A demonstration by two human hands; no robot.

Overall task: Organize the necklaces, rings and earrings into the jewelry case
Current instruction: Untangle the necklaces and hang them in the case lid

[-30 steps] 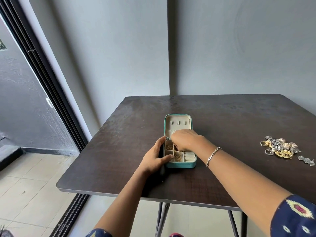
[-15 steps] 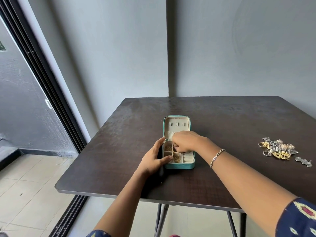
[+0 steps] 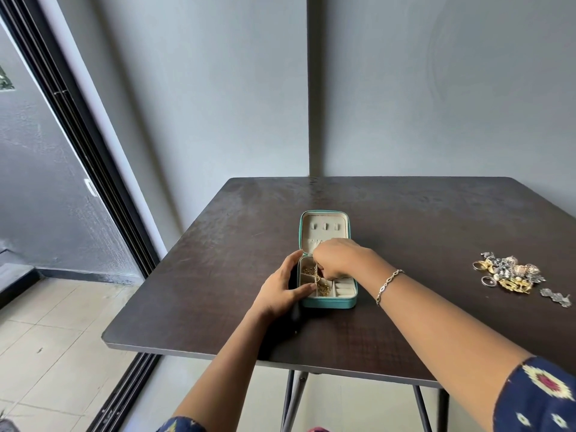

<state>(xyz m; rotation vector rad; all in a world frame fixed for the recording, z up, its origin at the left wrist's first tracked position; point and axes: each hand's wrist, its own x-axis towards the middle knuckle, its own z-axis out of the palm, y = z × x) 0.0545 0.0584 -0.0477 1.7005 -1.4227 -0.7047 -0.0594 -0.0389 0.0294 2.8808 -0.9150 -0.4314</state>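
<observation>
A small teal jewelry case point(image 3: 330, 302) lies open in the middle of the dark table point(image 3: 405, 232), its cream lid point(image 3: 324, 229) tipped back. My left hand point(image 3: 282, 289) grips the case's left side, thumb on the near rim. My right hand point(image 3: 338, 258) hovers over the tray and pinches a thin gold necklace chain point(image 3: 318, 277) that hangs into the compartments. More gold chain point(image 3: 308, 270) lies in the far left compartment. Cream ring rolls point(image 3: 343, 286) fill the right side. A pile of gold and silver rings and earrings point(image 3: 511, 272) sits at the right.
Two silver earrings point(image 3: 556, 296) lie apart just right of the pile. The table stands in a grey wall corner. A sliding door frame point(image 3: 81, 145) runs along the left, with tiled floor point(image 3: 46, 332) below the table's near edge.
My right hand has lifted a little above the tray, drawing the gold chain up between its fingers. My left hand has stayed on the case's left side.
</observation>
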